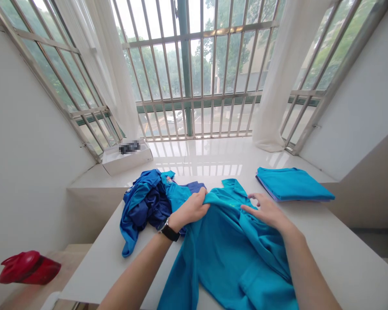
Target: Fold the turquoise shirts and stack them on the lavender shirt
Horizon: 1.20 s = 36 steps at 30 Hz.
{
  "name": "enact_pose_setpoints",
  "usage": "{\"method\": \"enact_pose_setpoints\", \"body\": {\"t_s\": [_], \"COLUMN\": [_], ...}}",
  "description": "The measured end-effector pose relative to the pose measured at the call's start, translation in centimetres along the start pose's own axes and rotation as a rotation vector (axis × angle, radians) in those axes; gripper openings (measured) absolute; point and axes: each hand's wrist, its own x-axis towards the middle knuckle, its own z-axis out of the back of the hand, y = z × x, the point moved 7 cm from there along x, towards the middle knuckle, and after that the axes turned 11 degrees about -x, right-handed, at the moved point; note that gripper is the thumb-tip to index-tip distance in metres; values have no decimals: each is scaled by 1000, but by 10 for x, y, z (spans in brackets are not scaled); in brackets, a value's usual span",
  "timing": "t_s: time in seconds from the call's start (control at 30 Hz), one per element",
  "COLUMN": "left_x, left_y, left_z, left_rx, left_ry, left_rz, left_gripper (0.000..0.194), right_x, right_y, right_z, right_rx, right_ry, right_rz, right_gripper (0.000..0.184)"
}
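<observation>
The left hand [189, 209] is clenched on a fold of a teal polo shirt [220, 254], which lies bunched across a white table [342, 267]. The right hand [267, 212] rests open on the cloth, fingers spread and not gripping. At ten o'clock sits a crumpled heap of blue garments [142, 202]; at two o'clock, a neatly folded teal stack [292, 184]. At eleven o'clock, a white box [126, 160] stands on a glossy white sill [200, 150] below a barred window [194, 56] with sheer curtains [278, 86]. A red object [29, 268] lies low at eight o'clock.
</observation>
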Motion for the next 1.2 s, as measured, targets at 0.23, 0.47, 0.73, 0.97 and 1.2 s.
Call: {"method": "enact_pose_setpoints", "body": {"t_s": [0.23, 0.47, 0.73, 0.97, 1.2], "left_x": [31, 27, 26, 22, 17], "left_y": [41, 55, 45, 38, 38], "left_z": [-15, -36, -41, -47, -60], "left_rx": [-643, -497, -295, -221, 11], "left_ry": [-40, -21, -8, 65, 127], "left_rz": [120, -10, -130, -197, -243], "left_gripper": [12, 36, 23, 26, 16], "right_x": [3, 3, -4, 4, 2], "right_y": [58, 46, -17, 15, 73], "right_z": [-28, -27, -16, -7, -55], "right_rx": [-36, -208, -250, -175, -83], "right_ry": [-9, 109, 207, -56, -129], "right_rz": [221, 108, -168, 7, 352], "right_gripper": [50, 26, 14, 22, 51]}}
